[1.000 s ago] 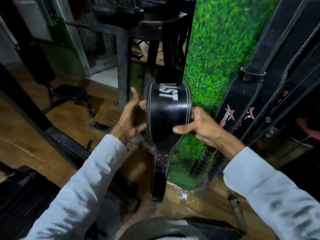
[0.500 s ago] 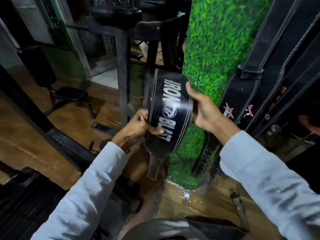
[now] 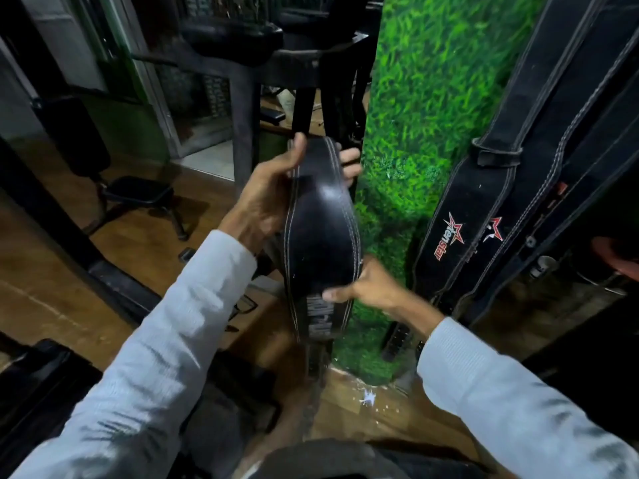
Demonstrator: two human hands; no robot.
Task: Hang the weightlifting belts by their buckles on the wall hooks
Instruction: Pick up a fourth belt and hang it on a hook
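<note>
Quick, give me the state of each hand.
Left hand: closed on the black belt's upper end.
Right hand: closed on the same belt, lower down.

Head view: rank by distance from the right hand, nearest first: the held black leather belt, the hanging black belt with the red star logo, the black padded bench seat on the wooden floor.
1. Black leather belt: gripped at its lower part by the right hand.
2. Hanging black belt with the red star logo: against the wall, on the hand's right.
3. Black padded bench seat: far left, beyond the left hand.

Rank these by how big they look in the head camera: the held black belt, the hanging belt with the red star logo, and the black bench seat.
1. Hanging belt with the red star logo
2. Held black belt, nearer the camera, so real size is unsure
3. Black bench seat
</note>
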